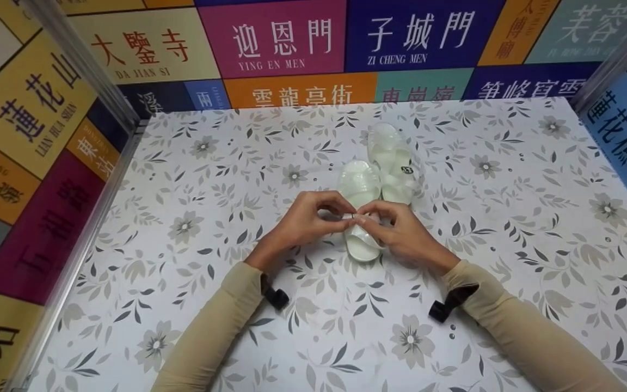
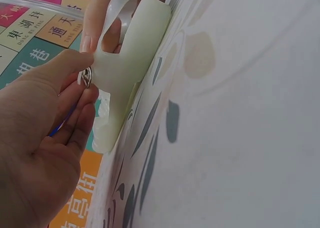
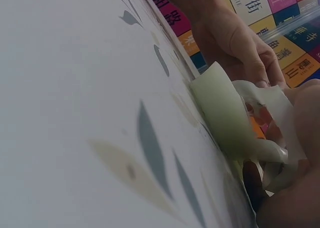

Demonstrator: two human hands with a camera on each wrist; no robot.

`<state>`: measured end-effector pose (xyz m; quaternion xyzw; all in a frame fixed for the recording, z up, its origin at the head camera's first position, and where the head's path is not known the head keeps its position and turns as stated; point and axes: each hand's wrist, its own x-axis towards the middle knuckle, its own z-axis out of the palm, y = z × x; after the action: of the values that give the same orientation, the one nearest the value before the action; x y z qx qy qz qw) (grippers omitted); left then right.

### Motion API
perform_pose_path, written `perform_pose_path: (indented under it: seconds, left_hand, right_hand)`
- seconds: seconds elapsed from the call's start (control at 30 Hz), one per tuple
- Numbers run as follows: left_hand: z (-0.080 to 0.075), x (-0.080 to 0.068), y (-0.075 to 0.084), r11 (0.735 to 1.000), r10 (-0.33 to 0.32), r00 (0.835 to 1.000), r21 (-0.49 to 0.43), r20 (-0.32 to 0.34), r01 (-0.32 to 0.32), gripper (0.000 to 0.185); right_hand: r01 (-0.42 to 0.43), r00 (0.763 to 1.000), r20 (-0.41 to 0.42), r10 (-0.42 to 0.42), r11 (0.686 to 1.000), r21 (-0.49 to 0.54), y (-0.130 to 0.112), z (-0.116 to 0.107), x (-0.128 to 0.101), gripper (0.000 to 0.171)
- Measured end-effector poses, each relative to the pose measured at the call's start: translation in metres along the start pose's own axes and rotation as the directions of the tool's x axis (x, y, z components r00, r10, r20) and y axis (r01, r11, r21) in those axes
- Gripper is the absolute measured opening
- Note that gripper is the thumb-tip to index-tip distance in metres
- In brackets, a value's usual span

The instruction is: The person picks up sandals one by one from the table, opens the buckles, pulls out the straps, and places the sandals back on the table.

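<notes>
A pale green translucent sandal (image 1: 361,250) lies on the table under both hands, its strap (image 3: 285,120) raised at the side. With thumb and fingertips, my left hand (image 1: 311,222) pinches a small metal buckle (image 2: 87,77) at the sandal's side. My right hand (image 1: 403,231) meets it from the other side, its thumb and forefinger pinching the strap right at the left fingertips. In the right wrist view, the right fingers partly hide the strap end. Just behind and to the right lies the matching sandal (image 1: 387,149), a dark oval label (image 1: 406,170) on it.
White patterned paper with grey flowers covers the table (image 1: 194,179). Colourful panels with printed characters (image 1: 286,38) stand along the back and both sides. Each wrist carries a small black camera (image 1: 276,299) on a band over a beige sleeve (image 1: 210,332).
</notes>
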<state>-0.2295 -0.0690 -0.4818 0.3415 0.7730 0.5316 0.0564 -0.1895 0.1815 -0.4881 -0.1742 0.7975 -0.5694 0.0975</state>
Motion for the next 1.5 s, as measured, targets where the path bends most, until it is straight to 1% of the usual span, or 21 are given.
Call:
perform_pose_path:
  seconds: [0.27, 0.47, 0.67, 0.77, 0.9, 0.97, 1.33, 1.5]
  left_hand:
    - [-0.0006, -0.0002, 0.0007, 1.000, -0.007, 1.000, 0.011, 0.009, 0.007, 0.017]
    - [-0.0005, -0.0003, 0.0004, 1.000, -0.008, 1.000, 0.004, 0.009, 0.008, 0.017]
    - [-0.0004, -0.0003, 0.0000, 1.000, 0.000, 1.000, -0.004, 0.008, 0.000, 0.017]
    - [-0.0001, -0.0002, -0.0006, 1.000, 0.000, 1.000, -0.006, 0.004, 0.000, 0.016]
    - [-0.0001, -0.0001, -0.0013, 1.000, -0.006, 1.000, -0.014, -0.001, 0.006, 0.015]
    - [-0.0002, 0.0000, -0.0018, 1.000, -0.010, 1.000, -0.019, -0.001, 0.010, 0.015]
    - [-0.0004, -0.0005, -0.0015, 1.000, -0.004, 1.000, -0.023, 0.003, 0.004, 0.016]
    - [-0.0007, -0.0005, -0.0010, 1.000, -0.010, 1.000, -0.018, 0.001, 0.010, 0.016]
  right_hand:
    - [0.007, 1.000, 0.002, -0.007, 0.999, -0.034, 0.0004, -0.0008, -0.0002, 0.022]
    - [0.018, 1.000, 0.011, -0.017, 0.999, -0.033, 0.0008, -0.0012, -0.0005, 0.021]
    - [0.022, 1.000, 0.000, -0.022, 0.999, -0.029, 0.0019, -0.0008, -0.0007, 0.019]
    - [0.005, 1.000, -0.008, -0.005, 1.000, -0.007, 0.0020, -0.0006, -0.0007, 0.016]
    - [-0.027, 1.000, -0.005, 0.027, 0.998, 0.050, 0.0010, -0.0005, -0.0013, 0.022]
    - [-0.027, 1.000, -0.002, 0.027, 0.997, 0.070, 0.0012, -0.0006, -0.0013, 0.024]
    - [0.015, 1.000, 0.001, -0.015, 0.991, 0.136, 0.0002, -0.0004, -0.0002, 0.029]
    - [0.053, 0.998, -0.026, -0.050, 0.989, 0.139, 0.0016, -0.0003, 0.0016, 0.027]
